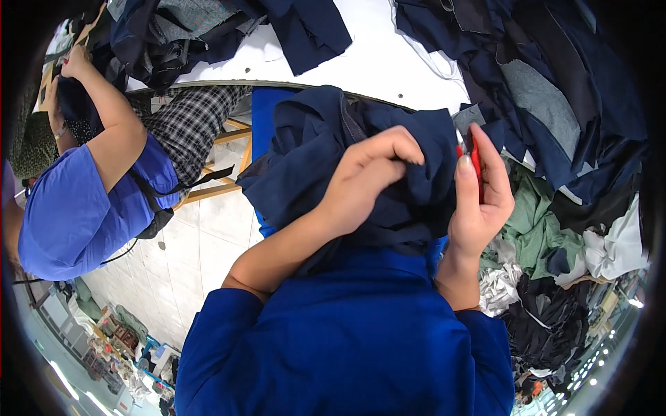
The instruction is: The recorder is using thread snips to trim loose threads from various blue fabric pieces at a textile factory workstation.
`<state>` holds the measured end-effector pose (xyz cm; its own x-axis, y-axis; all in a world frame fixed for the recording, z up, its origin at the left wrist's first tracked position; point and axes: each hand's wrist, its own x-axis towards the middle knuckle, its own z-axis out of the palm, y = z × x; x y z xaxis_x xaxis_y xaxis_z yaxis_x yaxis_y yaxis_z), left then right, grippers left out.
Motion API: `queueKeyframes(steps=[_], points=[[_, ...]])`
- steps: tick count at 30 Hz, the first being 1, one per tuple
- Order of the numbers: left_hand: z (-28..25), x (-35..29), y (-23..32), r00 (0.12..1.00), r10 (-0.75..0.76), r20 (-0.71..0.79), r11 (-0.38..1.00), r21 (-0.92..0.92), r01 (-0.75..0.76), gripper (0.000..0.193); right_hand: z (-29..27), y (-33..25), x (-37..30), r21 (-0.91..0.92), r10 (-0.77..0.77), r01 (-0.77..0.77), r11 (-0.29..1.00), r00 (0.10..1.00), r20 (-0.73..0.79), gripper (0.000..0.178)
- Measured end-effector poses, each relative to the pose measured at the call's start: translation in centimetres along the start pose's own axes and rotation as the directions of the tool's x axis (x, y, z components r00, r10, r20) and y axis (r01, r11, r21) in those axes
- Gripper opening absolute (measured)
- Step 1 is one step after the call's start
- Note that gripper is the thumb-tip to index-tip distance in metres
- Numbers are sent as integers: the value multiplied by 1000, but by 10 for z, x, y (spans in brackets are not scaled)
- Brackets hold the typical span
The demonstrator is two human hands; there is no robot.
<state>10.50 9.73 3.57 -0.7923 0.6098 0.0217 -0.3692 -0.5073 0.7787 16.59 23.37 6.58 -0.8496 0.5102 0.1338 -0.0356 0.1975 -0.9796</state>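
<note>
The navy garment [326,159] was bunched in the left hand [368,180]'s grip; just right of it, the right hand [479,201] clasped red-handled snips [470,154].

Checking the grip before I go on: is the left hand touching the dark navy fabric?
Touching. The head view shows the left hand with its fingers curled into the navy fabric, bunching a fold of it, no gap between them.
</note>
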Motion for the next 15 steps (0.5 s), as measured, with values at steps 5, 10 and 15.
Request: queueKeyframes(steps=[5, 10, 15], points=[[-2, 5, 7, 997, -76, -24, 964, -258, 67, 17, -6, -9, -6, -78, -117, 134, 988, 974, 193, 34], [-3, 4, 6, 997, -57, -50, 976, -212, 46, 17, -4, -11, -4, -123, -180, 211, 970, 959, 219, 34], [-4, 3, 5, 997, -52, -58, 985, -166, 42, 18, -3, -10, -3, -120, -194, 224, 967, 956, 220, 35]])
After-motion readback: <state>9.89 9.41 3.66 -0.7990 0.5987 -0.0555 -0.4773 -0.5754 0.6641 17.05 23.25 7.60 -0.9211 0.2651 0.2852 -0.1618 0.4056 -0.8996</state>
